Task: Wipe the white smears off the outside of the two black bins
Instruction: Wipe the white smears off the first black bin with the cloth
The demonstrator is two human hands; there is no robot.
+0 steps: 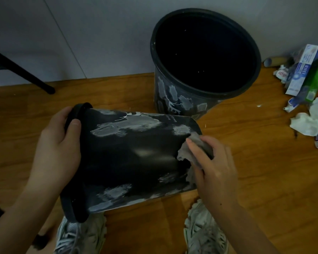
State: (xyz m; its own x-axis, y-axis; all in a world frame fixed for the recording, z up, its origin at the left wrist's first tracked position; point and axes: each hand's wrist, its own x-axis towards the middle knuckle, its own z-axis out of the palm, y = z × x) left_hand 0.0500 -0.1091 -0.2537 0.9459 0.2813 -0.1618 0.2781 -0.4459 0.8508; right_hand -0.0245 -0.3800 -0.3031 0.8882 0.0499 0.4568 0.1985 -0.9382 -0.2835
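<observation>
One bin [128, 158] lies on its side in the near middle, above the floor [117, 92], its rim to the left and its base to the right. The left hand [57, 143] holds that rim; the right hand [213, 165] presses a cloth [187, 151] on the wall by the base. Beyond it, to the right, a second bin [206, 57] stands upright against the wall [99, 33]. Litter [308, 92] lies far right on the floor. Two shoes [204, 230] stand nearest, below the held bin. A leg of furniture [20, 70] slants at far left.
</observation>
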